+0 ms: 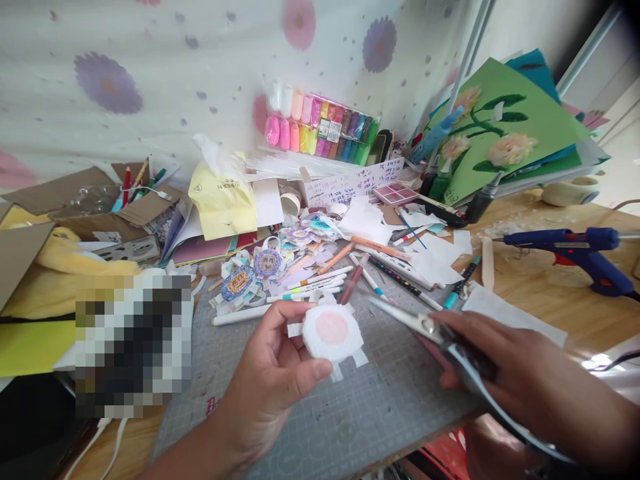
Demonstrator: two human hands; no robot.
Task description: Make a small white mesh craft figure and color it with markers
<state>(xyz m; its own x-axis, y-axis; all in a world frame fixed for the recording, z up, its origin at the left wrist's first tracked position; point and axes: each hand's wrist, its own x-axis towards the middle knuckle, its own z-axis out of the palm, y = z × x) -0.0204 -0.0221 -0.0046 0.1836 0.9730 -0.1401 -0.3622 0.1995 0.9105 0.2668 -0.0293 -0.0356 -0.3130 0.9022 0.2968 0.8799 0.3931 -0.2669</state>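
My left hand (280, 363) pinches a white round paper piece (333, 331) between thumb and fingers. A pale pink circle shows on its face, and small white tabs stick out from its edge. To the right, my right hand (520, 380) is wrapped around a pair of metal scissors (425, 327). Their blades point left toward the paper piece but stay apart from it. Part of the scissors' handles is hidden by my fingers. Both hands are above a grey cutting mat (350, 427).
Beyond the mat lie decorated paper rounds (267, 262), several markers (320, 287) and paper scraps (370, 220). A blue glue gun (570, 250) rests at right. Behind are a yellow tissue pack (223, 200) and coloured clay packs (320, 127). A cardboard box (90, 220) stands left.
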